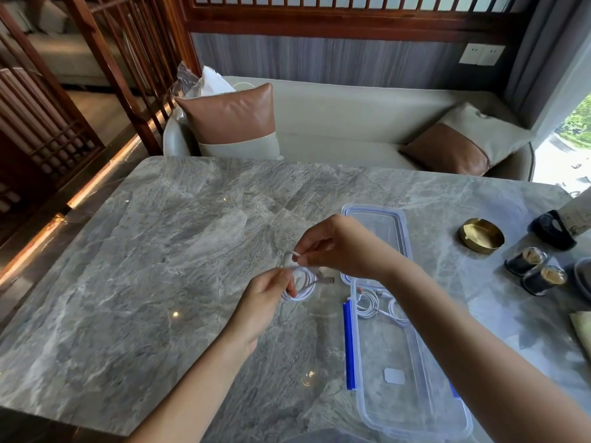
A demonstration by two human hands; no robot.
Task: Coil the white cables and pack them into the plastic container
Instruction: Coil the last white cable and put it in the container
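Coiled cable [377, 306] already in container [412, 407] near table's right edge; left hand [265, 297] pinches second coil [300, 284], right hand [339, 247] pinches its loose end

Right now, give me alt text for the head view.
Both hands hold a coiled white cable above a marble table: left hand grips the coil, right hand pinches its end. Beside them, an open container holds another cable.
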